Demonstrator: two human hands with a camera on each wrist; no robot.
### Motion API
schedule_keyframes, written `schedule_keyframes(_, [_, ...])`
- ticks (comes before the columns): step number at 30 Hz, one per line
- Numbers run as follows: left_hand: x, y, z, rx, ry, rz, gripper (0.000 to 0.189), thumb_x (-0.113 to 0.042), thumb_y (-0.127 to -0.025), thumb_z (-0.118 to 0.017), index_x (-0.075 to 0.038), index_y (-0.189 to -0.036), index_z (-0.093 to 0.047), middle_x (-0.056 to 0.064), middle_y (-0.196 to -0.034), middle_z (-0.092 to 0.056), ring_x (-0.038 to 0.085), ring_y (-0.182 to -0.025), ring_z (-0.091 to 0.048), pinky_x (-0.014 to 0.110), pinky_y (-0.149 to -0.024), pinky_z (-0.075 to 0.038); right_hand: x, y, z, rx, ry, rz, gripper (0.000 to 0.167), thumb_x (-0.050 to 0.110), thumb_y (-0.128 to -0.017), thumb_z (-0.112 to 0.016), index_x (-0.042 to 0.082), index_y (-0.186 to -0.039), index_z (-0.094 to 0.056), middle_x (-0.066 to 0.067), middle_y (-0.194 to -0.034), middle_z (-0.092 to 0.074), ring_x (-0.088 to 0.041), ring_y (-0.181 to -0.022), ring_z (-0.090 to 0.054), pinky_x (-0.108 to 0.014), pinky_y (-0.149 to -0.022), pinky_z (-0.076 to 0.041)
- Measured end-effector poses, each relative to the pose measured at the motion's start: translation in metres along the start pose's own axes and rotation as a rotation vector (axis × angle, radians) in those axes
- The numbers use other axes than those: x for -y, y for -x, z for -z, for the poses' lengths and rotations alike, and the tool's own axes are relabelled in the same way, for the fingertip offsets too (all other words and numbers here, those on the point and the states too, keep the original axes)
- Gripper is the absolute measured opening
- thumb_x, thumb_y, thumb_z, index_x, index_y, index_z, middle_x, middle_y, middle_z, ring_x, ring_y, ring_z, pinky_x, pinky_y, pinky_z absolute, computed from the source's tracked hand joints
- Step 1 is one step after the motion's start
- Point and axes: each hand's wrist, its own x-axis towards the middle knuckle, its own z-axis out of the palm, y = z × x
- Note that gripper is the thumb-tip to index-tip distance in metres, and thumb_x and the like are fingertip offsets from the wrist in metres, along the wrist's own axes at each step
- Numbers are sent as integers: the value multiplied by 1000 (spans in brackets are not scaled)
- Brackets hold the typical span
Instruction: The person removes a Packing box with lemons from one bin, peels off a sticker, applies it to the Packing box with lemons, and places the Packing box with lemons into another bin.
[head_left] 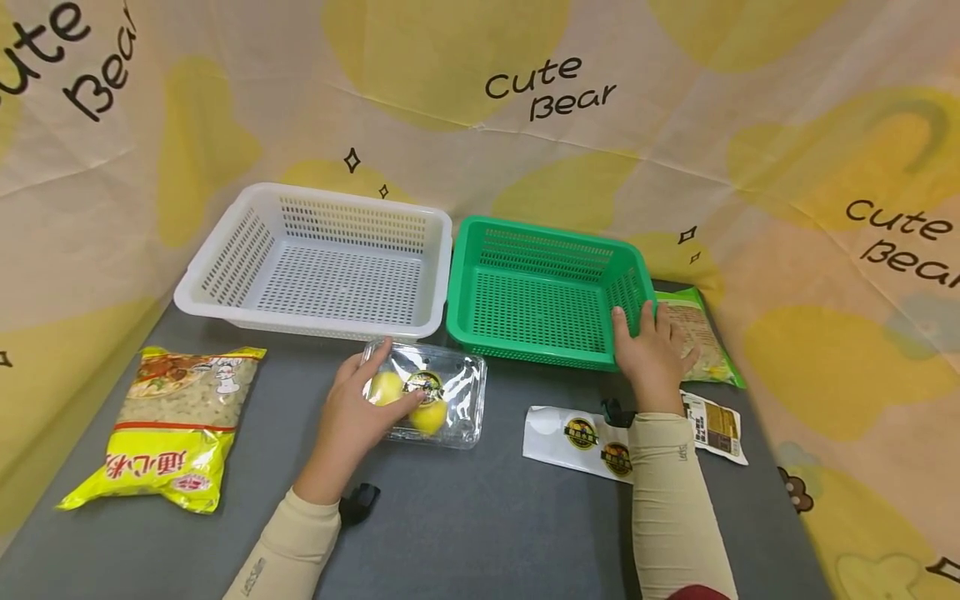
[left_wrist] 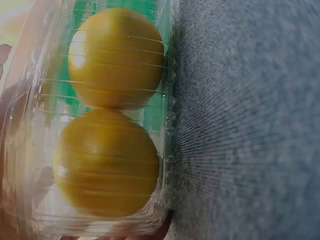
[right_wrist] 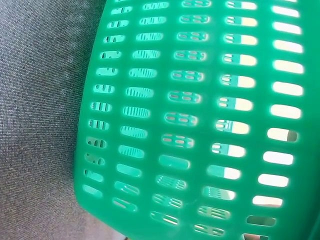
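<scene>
My left hand (head_left: 356,412) holds a clear plastic fruit box (head_left: 468,400) by its left side, thumb across the lid and fingers at the back edge. Inside are two round yellow fruits (left_wrist: 107,162), and a round dark label (head_left: 424,385) sits on the lid. The box is close in front of the two baskets. At the green basket (head_left: 468,321), my right hand (head_left: 651,358) grips the front right corner, thumb on the inner side of the rim and the other fingers toward the outside. The right wrist view shows the slotted green wall up close, with no fingers visible.
Left of the green basket stands a white basket (head_left: 198,296). A yellow pasta bag (head_left: 176,425) lies at the left. Beside my right forearm are a white packet with round labels (head_left: 551,437) and a small white-and-brown packet (head_left: 716,425). A green-edged bag (head_left: 697,333) lies behind the right hand.
</scene>
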Motion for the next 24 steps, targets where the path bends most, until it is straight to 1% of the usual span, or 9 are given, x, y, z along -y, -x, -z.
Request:
schedule_keyframes(4, [-2,0,1,-6,1,-1,98,-59,-82,-88,-38,-164,-39,22,-170,-25,55,-150,-28,73,-112,-32,0,0,0,2,3,-3,99,84,-98,-8,18,-171,0,-11,-177,11,-51,-158,3,-80,-112,13])
schedule_keyframes(8, [-1,1,0,-12,10,-5,98,-57,-81,-89,-39,-163,-40,21,-170,-26,54,-150,-29,72,-112,-33,-1,-1,0,-3,4,-1,99,84,-98,-9,18,-171,-1,-12,-177,9,-51,-158,3,-80,-112,13])
schedule_keyframes(13, [1,2,-3,-8,34,-3,96,-55,-80,-91,-42,-162,-42,19,-170,-27,53,-150,-30,71,-112,-35,-2,-2,-1,-17,12,-3,100,84,-98,-8,17,-172,-2,-13,-177,6,-52,-158,0,-81,-113,11])
schedule_keyframes(16, [1,4,-3,2,53,-6,95,-52,-81,-91,-40,-162,-43,20,-170,-26,52,-151,-29,71,-112,-35,-1,-2,-1,-15,14,-7,100,84,-98,-8,18,-172,-1,-13,-177,6,-52,-158,0,-81,-113,9])
schedule_keyframes(20, [-4,7,-4,30,46,-8,95,-53,-82,-90,-37,-163,-43,21,-170,-26,54,-151,-27,72,-112,-34,0,-2,-1,-15,11,-8,98,84,-99,-10,18,-172,-1,-13,-177,5,-52,-158,-1,-82,-112,8])
schedule_keyframes(24, [-6,9,-9,57,43,-11,94,-54,-82,-89,-38,-162,-43,21,-170,-27,53,-151,-28,71,-113,-34,0,-1,-1,-8,6,-12,98,83,-99,-10,18,-172,0,-13,-177,7,-52,-158,-1,-82,-112,8])
